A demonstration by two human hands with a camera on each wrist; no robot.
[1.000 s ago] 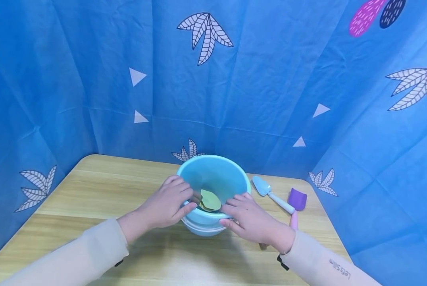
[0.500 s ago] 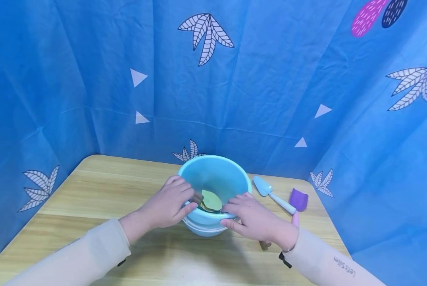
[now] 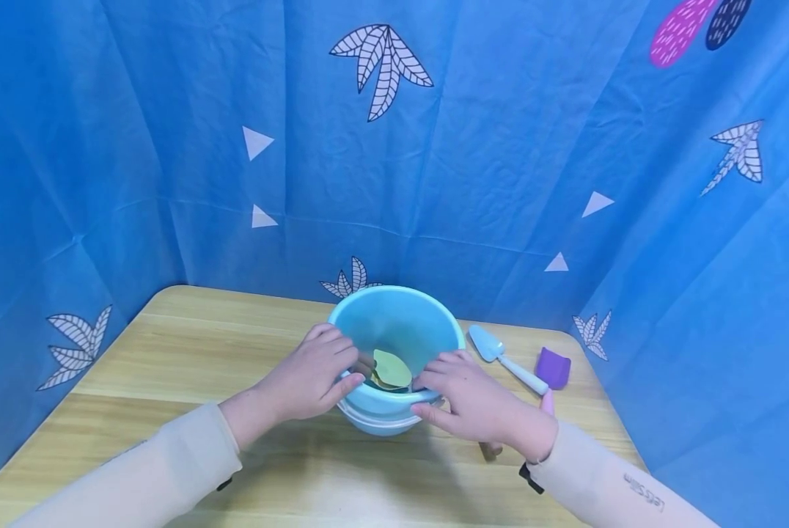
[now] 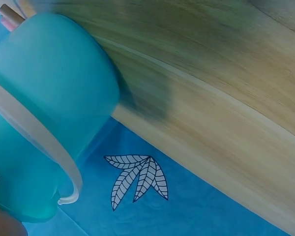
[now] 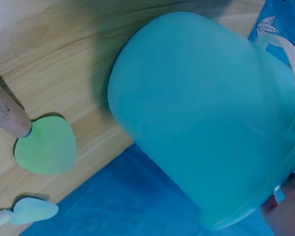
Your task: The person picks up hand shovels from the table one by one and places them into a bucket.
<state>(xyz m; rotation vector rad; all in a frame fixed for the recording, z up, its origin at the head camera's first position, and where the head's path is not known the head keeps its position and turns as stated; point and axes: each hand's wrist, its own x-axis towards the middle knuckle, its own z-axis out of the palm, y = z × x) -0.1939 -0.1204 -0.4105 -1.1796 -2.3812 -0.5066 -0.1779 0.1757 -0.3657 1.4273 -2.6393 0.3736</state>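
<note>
A light blue bucket [image 3: 381, 418] stands on the table, its rim between my two hands. My left hand [image 3: 312, 374] grips the near left of the rim, fingers curled over inside and thumb outside. On the near right, my right hand [image 3: 467, 396] holds the rim the same way. Inside the bucket a green blade [image 3: 392, 368] shows beside brown handles [image 3: 364, 364]; their lower ends are hidden. Both wrist views show the bucket's side from close up, with a white bail handle [image 4: 37, 130] hanging along it.
Right of the bucket lie a light blue trowel [image 3: 505, 359] and a purple shovel blade [image 3: 553, 368] with a pink handle. A green-bladed tool [image 5: 48, 147] with a wooden handle lies near my right forearm. Blue printed cloth [image 3: 394, 183] hangs behind the wooden table [image 3: 236, 323].
My right hand has shifted very slightly to the right along the rim. The left hand and the bucket stay almost still.
</note>
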